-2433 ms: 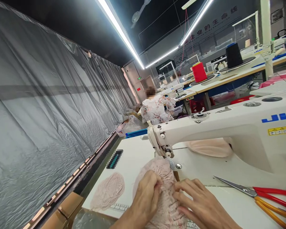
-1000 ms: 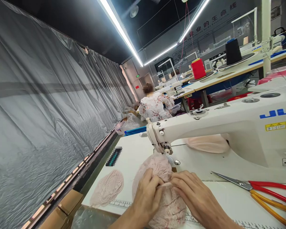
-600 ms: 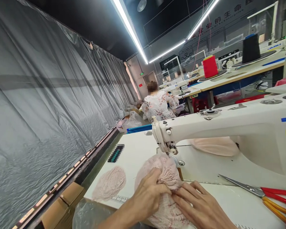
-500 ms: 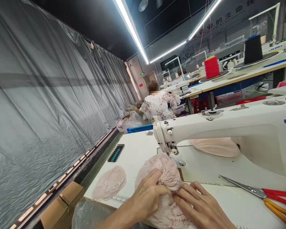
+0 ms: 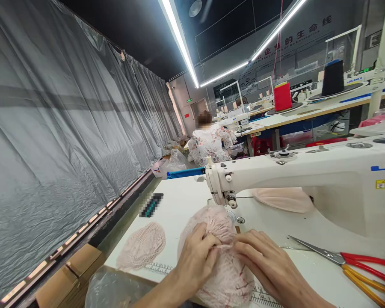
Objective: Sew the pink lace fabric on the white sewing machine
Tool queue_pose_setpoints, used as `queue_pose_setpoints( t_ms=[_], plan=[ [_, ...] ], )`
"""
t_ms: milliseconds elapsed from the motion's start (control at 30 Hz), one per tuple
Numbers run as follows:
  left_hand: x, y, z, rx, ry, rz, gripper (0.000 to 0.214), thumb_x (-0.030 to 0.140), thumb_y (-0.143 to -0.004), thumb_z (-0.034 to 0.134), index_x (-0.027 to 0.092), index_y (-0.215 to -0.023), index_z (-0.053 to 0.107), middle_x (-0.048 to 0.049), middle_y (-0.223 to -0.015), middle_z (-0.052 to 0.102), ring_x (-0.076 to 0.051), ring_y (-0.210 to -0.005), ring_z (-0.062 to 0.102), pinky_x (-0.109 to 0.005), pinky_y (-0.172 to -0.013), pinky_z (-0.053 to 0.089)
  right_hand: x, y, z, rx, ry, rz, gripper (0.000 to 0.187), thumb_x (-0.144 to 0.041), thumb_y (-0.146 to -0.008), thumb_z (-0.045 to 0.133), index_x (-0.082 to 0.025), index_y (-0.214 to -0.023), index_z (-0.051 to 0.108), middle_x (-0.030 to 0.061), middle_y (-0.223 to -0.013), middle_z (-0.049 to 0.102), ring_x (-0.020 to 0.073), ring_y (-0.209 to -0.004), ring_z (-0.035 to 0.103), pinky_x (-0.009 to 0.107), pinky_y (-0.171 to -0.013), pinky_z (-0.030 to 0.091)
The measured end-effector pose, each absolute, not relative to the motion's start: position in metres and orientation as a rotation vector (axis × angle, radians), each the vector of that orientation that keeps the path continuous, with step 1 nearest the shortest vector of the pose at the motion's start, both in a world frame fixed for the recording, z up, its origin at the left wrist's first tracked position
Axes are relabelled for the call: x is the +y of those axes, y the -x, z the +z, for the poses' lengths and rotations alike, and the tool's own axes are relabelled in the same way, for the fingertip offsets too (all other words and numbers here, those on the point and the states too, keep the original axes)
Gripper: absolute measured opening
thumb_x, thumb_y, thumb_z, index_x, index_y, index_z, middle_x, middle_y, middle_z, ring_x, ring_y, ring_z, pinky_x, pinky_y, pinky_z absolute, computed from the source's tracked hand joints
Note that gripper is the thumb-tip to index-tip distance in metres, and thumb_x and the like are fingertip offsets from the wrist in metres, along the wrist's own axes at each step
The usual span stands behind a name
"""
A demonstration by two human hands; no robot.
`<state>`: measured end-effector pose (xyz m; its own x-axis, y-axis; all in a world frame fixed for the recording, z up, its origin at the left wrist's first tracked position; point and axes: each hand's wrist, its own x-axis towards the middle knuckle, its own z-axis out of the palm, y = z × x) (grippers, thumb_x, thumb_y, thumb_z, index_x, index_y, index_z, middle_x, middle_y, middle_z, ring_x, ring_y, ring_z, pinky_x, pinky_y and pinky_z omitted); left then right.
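Left hand [image 5: 197,259] and right hand [image 5: 265,262] pinching pink lace [image 5: 224,273] together, just before the sewing machine [image 5: 308,179], scissors [image 5: 346,261] right of it

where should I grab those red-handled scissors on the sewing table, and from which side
Grip the red-handled scissors by the red handle loops, coming from the right. They lie flat on the white sewing table, with the steel blades pointing left toward the right hand, so the handles are probably the safer end. The loops run off the picture's right edge, so their openings cannot be seen.
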<state>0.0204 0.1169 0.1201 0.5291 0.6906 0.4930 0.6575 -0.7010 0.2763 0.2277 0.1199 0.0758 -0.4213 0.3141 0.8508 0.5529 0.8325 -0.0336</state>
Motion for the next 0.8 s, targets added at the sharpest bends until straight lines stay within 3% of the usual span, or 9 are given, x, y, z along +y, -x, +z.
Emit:
queue_pose_setpoints(
  t_ms=[167,333,467,600,700,800],
  plan=[
    [0.116,-0.022,0.121,1.156,-2.733,0.955,0.023,0.004,-0.088,0.039,0.018,-0.094,0.057,-0.0031,-0.086,0.050,-0.017,-0.079,0.051,-0.026,-0.067,0.039,0.114,-0.239,0.066,-2.132,0.630,-0.335,0.014,-0.021,-0.100,0.047,-0.022,-0.094,0.059,0.0021,-0.088,0.065,0.0160,-0.072,0.054,0.030,-0.066,0.034],
    [0.113,-0.023,0.116,1.085,-2.937,0.834,0.027,0.001,-0.086,0.040,0.020,-0.083,0.060,-0.0031,-0.087,0.045,-0.018,-0.080,0.048,-0.026,-0.064,0.037,0.117,-0.229,0.053,-2.130,0.615,-0.366,0.024,-0.010,-0.098,0.040,-0.019,-0.086,0.058,0.0021,-0.080,0.062,0.0177,-0.071,0.051,0.033,-0.067,0.028],
    [0.106,-0.022,0.119,1.106,-2.853,0.688,0.034,-0.002,-0.079,0.043,0.021,-0.098,0.061,-0.0057,-0.096,0.049,-0.021,-0.091,0.052,-0.029,-0.074,0.044,0.121,-0.226,0.054,-2.123,0.608,-0.317,0.027,-0.008,-0.098,0.036,-0.020,-0.083,0.055,0.0016,-0.077,0.061,0.0179,-0.069,0.051,0.032,-0.066,0.029],
    [0.102,-0.024,0.117,1.176,-2.751,0.684,0.018,0.012,-0.080,0.060,0.020,-0.097,0.059,-0.0071,-0.098,0.050,-0.025,-0.096,0.053,-0.036,-0.079,0.048,0.121,-0.226,0.063,-2.108,0.634,-0.264,0.028,-0.015,-0.101,0.032,-0.022,-0.087,0.055,0.0024,-0.077,0.061,0.0181,-0.068,0.053,0.031,-0.063,0.033],
    [0.111,-0.027,0.098,1.224,-2.797,0.826,0.037,0.024,-0.064,0.082,0.021,-0.094,0.059,-0.0064,-0.099,0.050,-0.027,-0.095,0.053,-0.039,-0.077,0.050,0.123,-0.225,0.068,-2.060,0.638,-0.262,0.027,-0.019,-0.102,0.030,-0.022,-0.088,0.054,0.0032,-0.077,0.061,0.0177,-0.066,0.054,0.029,-0.059,0.037],
    [0.126,-0.029,0.078,1.261,-2.875,1.007,0.046,0.023,-0.052,0.089,0.020,-0.086,0.059,-0.0050,-0.095,0.051,-0.025,-0.086,0.054,-0.037,-0.072,0.051,0.128,-0.221,0.070,-2.031,0.630,-0.232,0.024,-0.020,-0.102,0.032,-0.023,-0.091,0.053,0.0031,-0.079,0.061,0.0166,-0.068,0.058,0.026,-0.058,0.042]
  ],
)
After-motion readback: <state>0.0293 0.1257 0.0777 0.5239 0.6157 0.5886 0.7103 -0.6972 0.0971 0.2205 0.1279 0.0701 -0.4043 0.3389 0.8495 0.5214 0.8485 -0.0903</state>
